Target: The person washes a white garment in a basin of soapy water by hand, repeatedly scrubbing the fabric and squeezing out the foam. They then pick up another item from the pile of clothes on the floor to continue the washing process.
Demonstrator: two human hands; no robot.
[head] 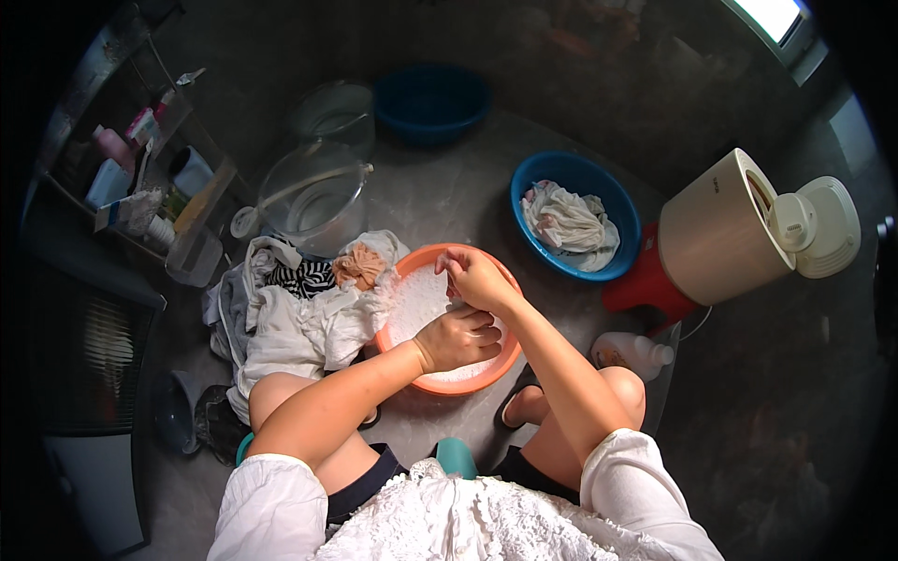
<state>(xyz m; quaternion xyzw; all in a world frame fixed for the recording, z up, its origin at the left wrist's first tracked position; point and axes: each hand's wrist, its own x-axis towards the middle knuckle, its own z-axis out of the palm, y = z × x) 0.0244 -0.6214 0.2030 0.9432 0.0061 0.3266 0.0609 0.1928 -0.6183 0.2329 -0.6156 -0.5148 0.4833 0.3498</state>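
Observation:
An orange plastic basin (506, 365) filled with white suds stands on the floor before me. My left hand (459, 339) is over its middle, back up, with fingers curled; whether it holds anything is hidden. Just above and to the right, my right hand (477, 277) has bent fingers over the suds, close to the left hand. No held item can be made out there. A heap of white and grey clothes (280, 336) lies against the basin's left side, with a black-and-white striped cloth (303, 278) and a peach cloth (359, 266) on top.
A blue basin (628, 256) with wet white cloth stands at the right, beside a beige and red appliance (722, 231) and a white plastic bottle (628, 353). Clear buckets (316, 203) and another blue basin (431, 105) stand farther back. A shelf rack (203, 189) holds bottles at left.

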